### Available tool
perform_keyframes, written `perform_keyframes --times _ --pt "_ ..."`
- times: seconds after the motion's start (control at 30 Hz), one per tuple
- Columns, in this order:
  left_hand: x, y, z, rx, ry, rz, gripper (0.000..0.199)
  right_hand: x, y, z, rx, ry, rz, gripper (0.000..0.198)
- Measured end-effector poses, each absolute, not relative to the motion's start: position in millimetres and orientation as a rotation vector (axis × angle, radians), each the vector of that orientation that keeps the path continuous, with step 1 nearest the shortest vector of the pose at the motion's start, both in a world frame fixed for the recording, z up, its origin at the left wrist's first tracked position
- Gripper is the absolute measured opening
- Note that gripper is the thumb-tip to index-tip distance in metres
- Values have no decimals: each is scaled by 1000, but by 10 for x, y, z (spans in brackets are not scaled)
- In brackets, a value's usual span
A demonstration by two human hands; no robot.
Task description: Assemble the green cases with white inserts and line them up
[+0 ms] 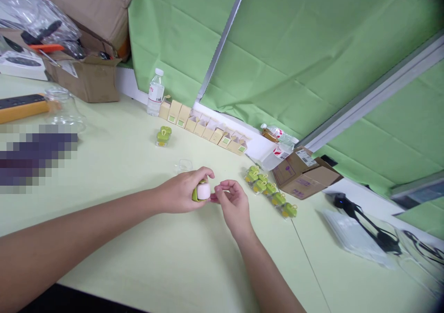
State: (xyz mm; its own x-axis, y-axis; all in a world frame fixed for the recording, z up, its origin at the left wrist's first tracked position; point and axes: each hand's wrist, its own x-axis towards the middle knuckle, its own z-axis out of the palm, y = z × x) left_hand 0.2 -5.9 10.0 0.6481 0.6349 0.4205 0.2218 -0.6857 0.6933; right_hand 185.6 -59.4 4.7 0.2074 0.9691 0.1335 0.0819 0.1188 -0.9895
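Note:
My left hand (180, 193) is closed round a small green case (194, 193) with a rounded white piece (203, 191) showing at its right side. Just right of it, my right hand (234, 206) has its thumb and fingers drawn together in a pinch; whatever may be between them is too small to make out. Behind my left hand stands a small clear plastic cup or cover (184, 165). Farther back lies a pair of green cases with loops (163, 136) in clear packaging. Several similar green cases (270, 189) form a row to the right.
Small beige boxes (201, 127) line the back edge beside a water bottle (155, 93). More bottles (277, 155) and a cardboard box (305, 173) stand at right, near clear plastic bags (354, 239) and black cables (376, 232). A clear jar (62, 109) and power strip (22, 108) are left.

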Motion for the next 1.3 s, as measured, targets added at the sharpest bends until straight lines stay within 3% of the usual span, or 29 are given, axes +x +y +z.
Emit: perform_keyframes --times 0.1,0.53,1.07,1.3 --pt "-20 -45 120 2267 664 914 48 1919 -577 61 -1313 -1215 876 35" --pt "-6 -52 84 2363 532 1015 44 1765 -713 129 -1033 -1319 1413 38" --pt "-20 -75 156 2424 419 908 20 1747 -721 115 -1072 -1214 1420 26" --pt "-11 -80 177 2459 456 883 23 1742 -714 109 -1044 -1136 1482 25"
